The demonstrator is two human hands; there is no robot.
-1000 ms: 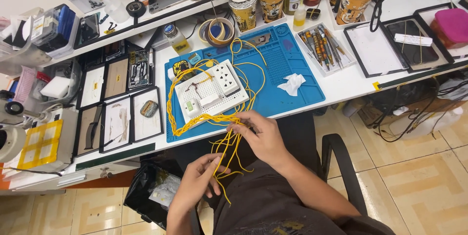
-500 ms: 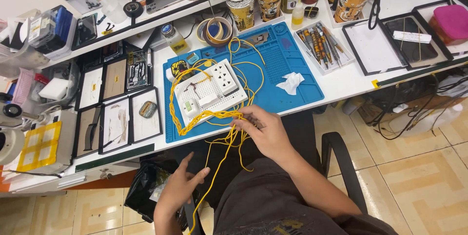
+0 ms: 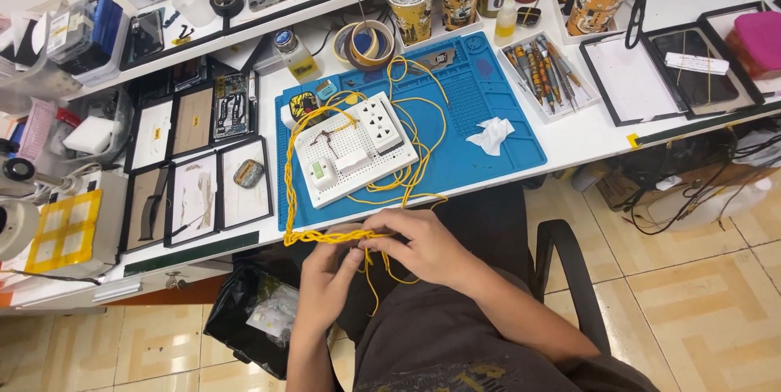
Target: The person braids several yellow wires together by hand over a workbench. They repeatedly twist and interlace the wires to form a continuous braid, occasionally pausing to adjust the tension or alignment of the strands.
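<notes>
My left hand point(image 3: 327, 282) and my right hand point(image 3: 423, 247) meet just below the desk's front edge, both pinching a braid of yellow wire point(image 3: 325, 237). The braided part runs left from my fingers, then up along the blue work mat point(image 3: 480, 128) to a white perforated board point(image 3: 351, 150) that carries a white socket block and a small switch. Loose yellow strands hang down between my hands over my dark trousers. More yellow wire loops lie on the mat to the right of the board.
A crumpled white tissue point(image 3: 493, 135) lies on the mat. A tray of screwdrivers point(image 3: 541, 71), tape rolls point(image 3: 364, 42), printed cups point(image 3: 409, 3) and bottles stand behind. Black-framed trays point(image 3: 195, 197) fill the left side, a microscope point(image 3: 20, 197) further left. A black chair arm point(image 3: 569, 278) is at my right.
My left hand rose from low beside my lap to join the right hand at the braid. The braid end shifted down off the mat to the desk edge.
</notes>
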